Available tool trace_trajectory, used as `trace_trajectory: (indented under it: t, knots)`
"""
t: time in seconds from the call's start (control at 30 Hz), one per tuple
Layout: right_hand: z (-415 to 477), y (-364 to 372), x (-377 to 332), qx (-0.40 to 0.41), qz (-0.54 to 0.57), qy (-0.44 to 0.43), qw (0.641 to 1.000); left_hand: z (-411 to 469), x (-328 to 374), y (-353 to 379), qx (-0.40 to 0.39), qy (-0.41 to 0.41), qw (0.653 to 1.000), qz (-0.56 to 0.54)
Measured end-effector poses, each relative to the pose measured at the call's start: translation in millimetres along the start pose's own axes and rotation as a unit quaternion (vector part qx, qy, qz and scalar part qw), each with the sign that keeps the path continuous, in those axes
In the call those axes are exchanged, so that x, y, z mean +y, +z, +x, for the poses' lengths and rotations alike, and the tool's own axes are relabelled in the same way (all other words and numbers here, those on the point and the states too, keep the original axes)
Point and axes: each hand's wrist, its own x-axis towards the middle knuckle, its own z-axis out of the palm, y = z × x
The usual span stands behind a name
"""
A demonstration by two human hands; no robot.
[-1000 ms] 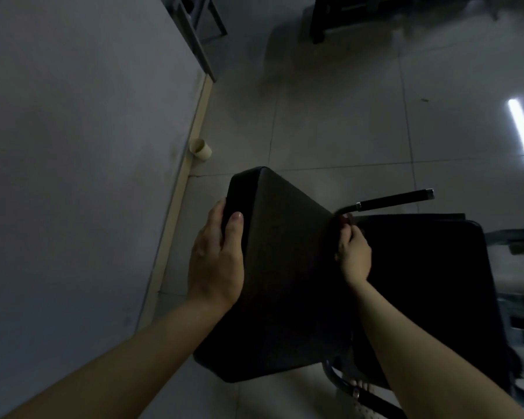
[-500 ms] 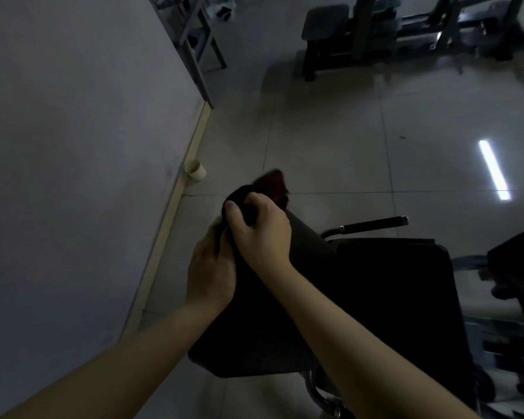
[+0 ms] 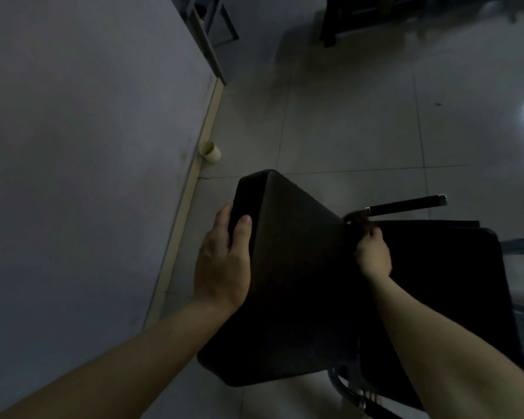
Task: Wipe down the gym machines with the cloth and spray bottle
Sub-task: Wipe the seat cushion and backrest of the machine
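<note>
A black padded backrest [image 3: 291, 273] of a gym machine fills the middle of the view. My left hand [image 3: 224, 255] grips its upper left edge, thumb on the front face and fingers wrapped round the side. My right hand [image 3: 372, 252] is at the pad's right edge and holds a dark reddish-brown cloth [image 3: 359, 219], which pokes out above the fingers next to the curved metal bar. A black-gripped handle [image 3: 406, 204] sticks out to the right behind it. A second black pad [image 3: 442, 285] lies to the right. No spray bottle is in view.
A grey wall [image 3: 82, 146] with a pale skirting board runs down the left. A small pale cup [image 3: 211, 151] stands on the tiled floor by the skirting. Other dark benches [image 3: 345, 13] and a metal frame [image 3: 206, 34] stand at the far end. Machine parts sit at the right edge.
My right hand has moved with the cloth from the pad's top left corner, beside my left hand, back to the right edge. My left hand kept its grip. The view tilted down.
</note>
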Motion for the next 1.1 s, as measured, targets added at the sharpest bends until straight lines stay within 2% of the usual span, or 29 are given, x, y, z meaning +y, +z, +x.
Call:
trace_trajectory:
  t: [0.07,0.1,0.17,0.2,0.3,0.4,0.47,0.53,0.57,0.63,0.73,0.83,0.97,1.1]
  knots:
    - [4.0,7.8,46.3,-0.035,-0.022,0.096,0.994,-0.1,0.0,0.0,0.001,-0.004,1.000,-0.002]
    - [-3.0,9.5,58.0,-0.045,0.003,0.133,0.990,-0.3,-0.5,0.0,0.000,-0.006,1.000,-0.003]
    - [-25.3,8.9,53.9,-0.042,0.053,0.162,0.984,-0.5,-0.9,-0.7,-0.001,-0.009,1.000,-0.003]
    - [-34.9,7.8,46.0,-0.026,0.063,0.148,0.987,-0.7,-1.1,-0.6,-0.001,-0.011,1.000,-0.001]
    - [-62.0,-2.8,-0.2,0.013,0.067,0.038,0.997,-1.7,-0.2,-0.6,0.005,-0.006,1.000,0.004]
    - [-108.8,-15.9,-63.5,-0.003,0.119,-0.059,0.991,-2.2,-1.6,-1.2,0.004,-0.011,1.000,-0.004]
    - [-148.3,-19.0,-109.7,-0.023,0.181,-0.202,0.962,-1.8,-2.0,-1.4,0.007,-0.010,1.000,-0.001]
    - [-166.5,-18.8,-132.8,0.006,0.148,-0.343,0.927,-1.2,-2.8,-0.7,0.013,-0.013,1.000,-0.005]
    - [-159.9,-15.9,-134.1,0.021,0.121,-0.375,0.919,-1.5,-2.2,-1.0,0.012,-0.013,1.000,-0.007]
    - [-119.3,-12.9,-120.6,0.049,0.082,-0.353,0.931,-0.8,-1.9,-0.6,0.007,-0.007,1.000,-0.011]
    - [-41.6,-5.5,-66.4,0.072,-0.002,-0.212,0.975,1.5,-5.0,0.5,0.005,-0.005,1.000,-0.008]
    - [-3.0,-1.2,-24.3,0.063,-0.069,-0.119,0.989,4.2,-6.9,1.8,0.006,0.001,1.000,-0.007]
    - [-3.3,-4.2,-4.4,0.020,-0.117,-0.058,0.991,4.6,-8.9,2.2,0.005,0.002,1.000,-0.009]
    - [-47.9,-5.4,20.0,-0.037,-0.181,-0.043,0.982,4.2,-6.3,2.7,0.007,-0.001,1.000,-0.002]
